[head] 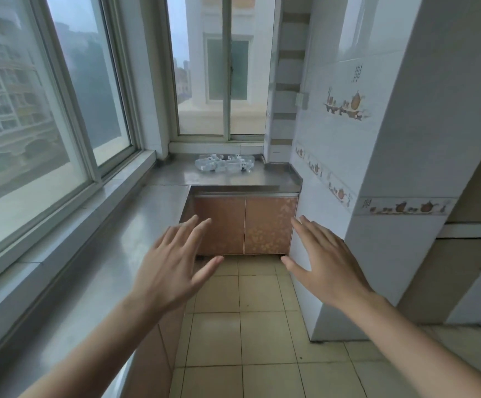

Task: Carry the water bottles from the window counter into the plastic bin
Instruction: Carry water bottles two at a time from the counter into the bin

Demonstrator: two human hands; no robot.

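Observation:
Several clear plastic water bottles [224, 163] lie in a heap on the steel window counter [276, 175] at the far end of the narrow room, below the window. My left hand [173, 262] and my right hand [325, 259] are stretched out in front of me, fingers straight and spread, palms down, holding nothing. Both hands hover well short of the bottles, above the floor and in front of the cabinet. No plastic bin is in view.
A long steel counter [118, 242] runs along the left wall under large windows. Brown cabinet doors [245, 225] stand below the far counter. A white tiled column [391, 168] juts out on the right. Beige floor tiles [262, 326] form a narrow aisle between them.

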